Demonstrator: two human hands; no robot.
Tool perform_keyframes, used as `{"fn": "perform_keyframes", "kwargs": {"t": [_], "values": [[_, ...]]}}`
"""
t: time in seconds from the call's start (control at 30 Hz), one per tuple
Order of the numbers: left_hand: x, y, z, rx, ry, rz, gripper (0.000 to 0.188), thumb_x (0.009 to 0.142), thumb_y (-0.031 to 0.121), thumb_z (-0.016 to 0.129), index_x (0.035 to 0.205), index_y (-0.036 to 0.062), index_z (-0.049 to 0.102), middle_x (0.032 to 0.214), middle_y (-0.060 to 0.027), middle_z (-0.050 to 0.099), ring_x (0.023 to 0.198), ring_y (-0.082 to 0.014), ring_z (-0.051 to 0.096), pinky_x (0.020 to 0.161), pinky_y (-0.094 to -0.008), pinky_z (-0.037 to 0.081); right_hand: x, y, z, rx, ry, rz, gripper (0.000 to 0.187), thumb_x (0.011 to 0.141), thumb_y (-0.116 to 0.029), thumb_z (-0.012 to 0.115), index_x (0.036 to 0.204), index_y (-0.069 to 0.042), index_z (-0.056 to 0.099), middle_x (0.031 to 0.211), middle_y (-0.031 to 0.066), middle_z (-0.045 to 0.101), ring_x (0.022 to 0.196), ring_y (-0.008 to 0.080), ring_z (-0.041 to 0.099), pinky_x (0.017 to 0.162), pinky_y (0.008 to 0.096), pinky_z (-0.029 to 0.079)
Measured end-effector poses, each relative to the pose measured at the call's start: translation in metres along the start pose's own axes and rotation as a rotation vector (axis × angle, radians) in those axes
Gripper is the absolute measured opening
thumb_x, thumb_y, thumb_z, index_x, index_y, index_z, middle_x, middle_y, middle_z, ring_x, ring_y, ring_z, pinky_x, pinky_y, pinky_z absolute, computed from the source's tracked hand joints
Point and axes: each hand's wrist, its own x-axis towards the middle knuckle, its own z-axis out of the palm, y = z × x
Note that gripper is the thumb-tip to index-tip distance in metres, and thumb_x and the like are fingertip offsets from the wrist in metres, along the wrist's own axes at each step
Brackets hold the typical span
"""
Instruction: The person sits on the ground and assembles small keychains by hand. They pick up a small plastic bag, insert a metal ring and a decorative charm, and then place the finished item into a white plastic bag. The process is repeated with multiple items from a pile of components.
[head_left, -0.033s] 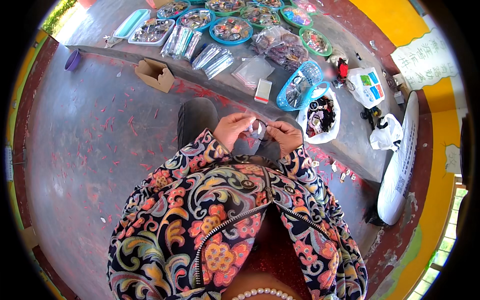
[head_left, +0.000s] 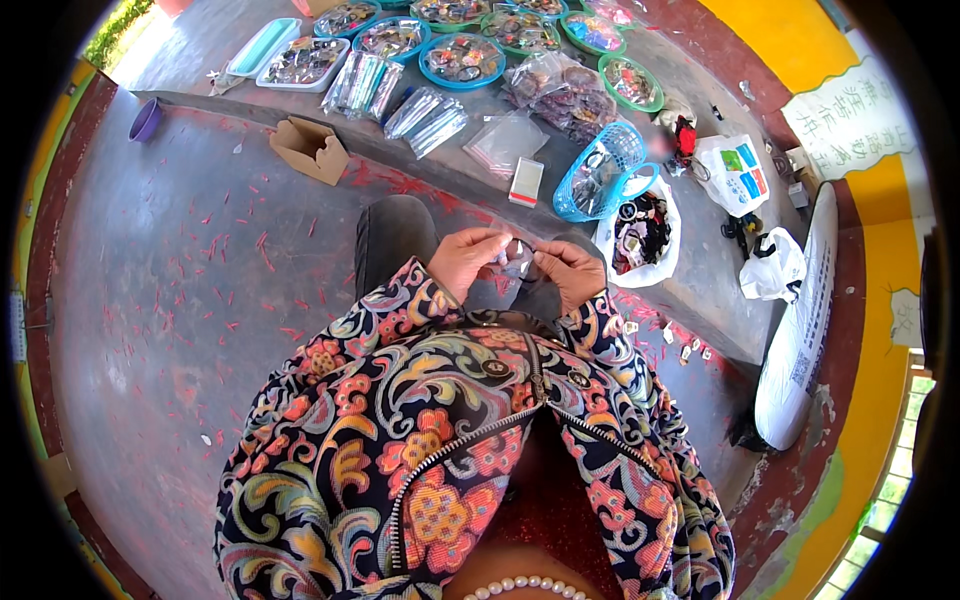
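Over my lap, my left hand [head_left: 466, 258] is closed, its thumb and fingers pinching a small clear plastic bag [head_left: 517, 264]. Opposite it, my right hand [head_left: 572, 272] is closed too, the fingertips pinching the edge of a thin dark hair tie [head_left: 521, 243] at the bag. The dark loop shows between both hands, partly behind or inside the shiny plastic; which of these I cannot tell. Just beyond my right hand, a white bag [head_left: 668, 243] stands full of dark and coloured bands.
On the raised step ahead are a blue basket [head_left: 628, 146], flat clear bags [head_left: 503, 145], a small white box [head_left: 526, 183], bundles of sleeves [head_left: 425, 122] and several basins of packed items [head_left: 462, 85]. An open cardboard box [head_left: 300, 155] stands left of the step. A white sack [head_left: 800, 330] leans right.
The clear plastic between my hands has spread over the dark loop, which stood out more plainly before. My hands have hardly moved.
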Motion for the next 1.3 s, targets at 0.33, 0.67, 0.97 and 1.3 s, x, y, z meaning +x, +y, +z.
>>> {"fn": "perform_keyframes", "kwargs": {"t": [0.33, 0.67, 0.97, 1.3], "values": [[-0.004, -0.003, -0.008, -0.15, -0.083, -0.142, 0.021, 0.083, 0.017, 0.055, 0.095, 0.0006, 0.059, 0.083, -0.0055, 0.06, 0.071, -0.0118, 0.058, 0.058, -0.0221, 0.05, -0.003, -0.002, 0.006, -0.17, -0.049, -0.041, 0.011, 0.079, -0.005, 0.057, 0.086, 0.003, 0.059, 0.068, 0.0032, 0.058, 0.059, 0.0082, 0.053, 0.054, 0.0201, 0.043], [-0.003, -0.001, -0.006, -0.013, -0.101, -0.171, 0.024, 0.083, 0.016, 0.055, 0.098, -0.0024, 0.056, 0.089, -0.0087, 0.059, 0.08, -0.0148, 0.059, 0.064, -0.0243, 0.051, -0.001, 0.003, 0.002, -0.329, -0.091, -0.047, 0.015, 0.08, -0.006, 0.057, 0.092, 0.002, 0.06, 0.081, 0.0031, 0.061, 0.071, 0.0063, 0.053, 0.064, 0.0183, 0.042], [0.001, -0.01, -0.013, 0.034, -0.071, -0.085, 0.023, 0.083, 0.017, 0.053, 0.097, -0.0002, 0.057, 0.082, -0.0046, 0.059, 0.067, -0.0083, 0.053, 0.047, -0.0207, 0.046, -0.004, -0.003, 0.009, -0.138, 0.018, -0.011, 0.014, 0.081, -0.008, 0.058, 0.089, 0.002, 0.062, 0.07, 0.0026, 0.06, 0.059, 0.0062, 0.052, 0.052, 0.0178, 0.041], [-0.001, -0.009, -0.013, -0.045, -0.096, -0.12, 0.021, 0.083, 0.017, 0.054, 0.095, 0.0, 0.057, 0.078, -0.0058, 0.061, 0.059, -0.0066, 0.052, 0.036, -0.0173, 0.033, 0.004, 0.016, -0.003, -0.082, 0.089, -0.033, 0.013, 0.079, -0.007, 0.06, 0.086, 0.003, 0.062, 0.074, 0.0028, 0.06, 0.063, 0.0056, 0.051, 0.056, 0.0186, 0.043]]}}
